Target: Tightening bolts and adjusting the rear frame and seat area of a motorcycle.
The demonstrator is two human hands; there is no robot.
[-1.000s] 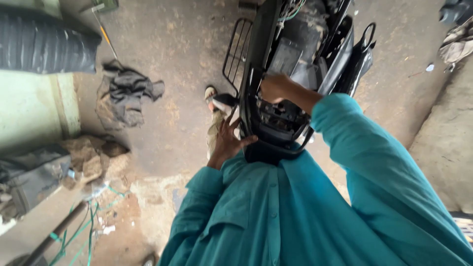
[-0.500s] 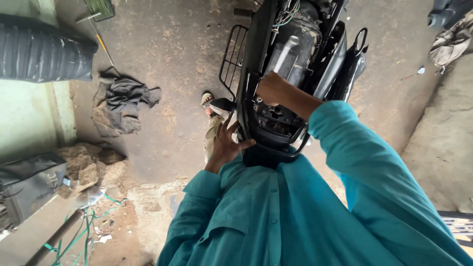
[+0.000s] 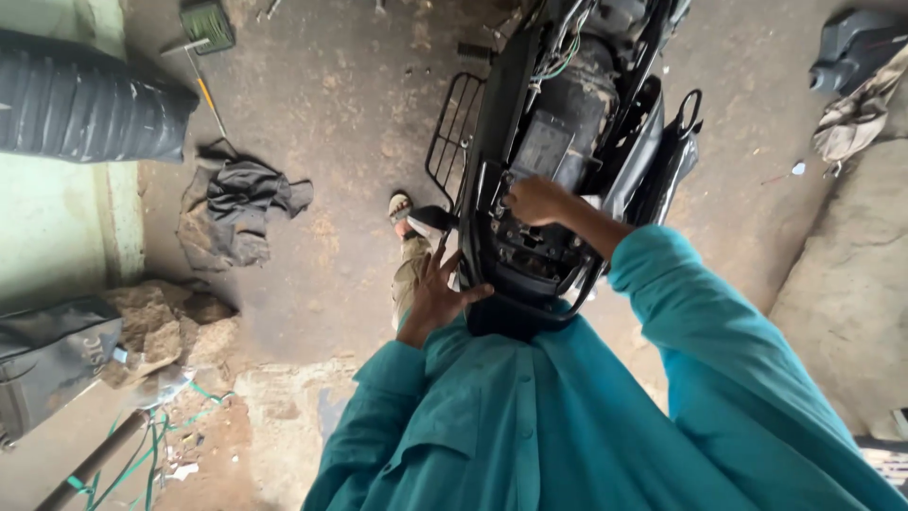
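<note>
A stripped black scooter stands before me with its body open, showing wires and inner parts. My right hand, at the end of a teal sleeve, reaches into the open body with its fingers curled on a black inner part. My left hand lies flat against the left side of the scooter's rear panel, fingers spread. A black wire rack hangs on the scooter's left side.
My sandalled foot stands on the dirt floor beside the scooter. A dark rag, a yellow-handled tool and a ribbed black tyre lie to the left. Stones sit lower left; a black panel and cloth upper right.
The view has shifted a little, so the scooter fills more of the frame. Both hands remain on the scooter; my left hand's fingers have spread wider on the rear panel.
</note>
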